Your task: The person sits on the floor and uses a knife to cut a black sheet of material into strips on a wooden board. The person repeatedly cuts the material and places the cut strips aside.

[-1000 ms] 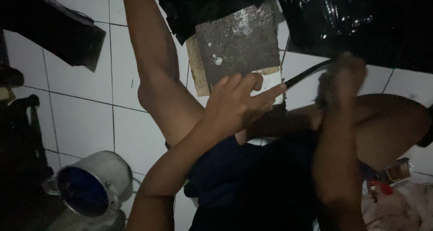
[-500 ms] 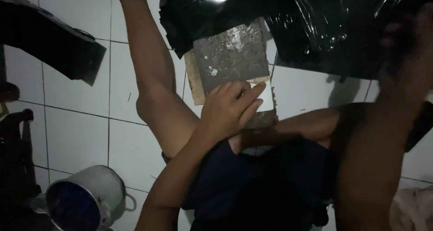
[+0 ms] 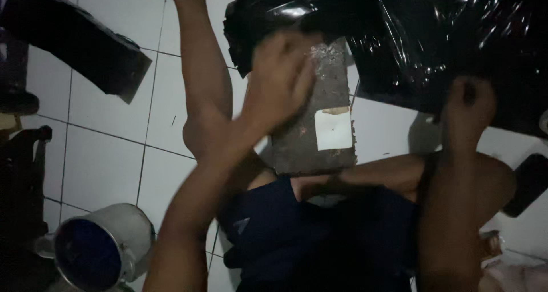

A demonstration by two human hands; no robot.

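Observation:
A rough grey slab (image 3: 311, 146) with a pale square patch (image 3: 334, 129) lies on the white tiled floor between my bare legs. Its far end is tucked under crumpled black plastic sheeting (image 3: 416, 35). My left hand (image 3: 279, 81) hovers blurred over the slab's upper left part, fingers extended and nothing in it. My right hand (image 3: 467, 109) is closed in a fist at the lower edge of the black plastic. Whether the fist holds anything cannot be made out against the dark sheet.
A metal mug with a blue inside (image 3: 97, 252) lies tipped at the lower left. A dark flat object (image 3: 80, 47) rests at the upper left, and dark gear stands along the left edge. My left leg (image 3: 200, 81) stretches up beside the slab.
My left hand has lifted from the slab's near end up to its far part. My right hand, which held a long dark tool a second ago, swung up and now sits fisted at the plastic.

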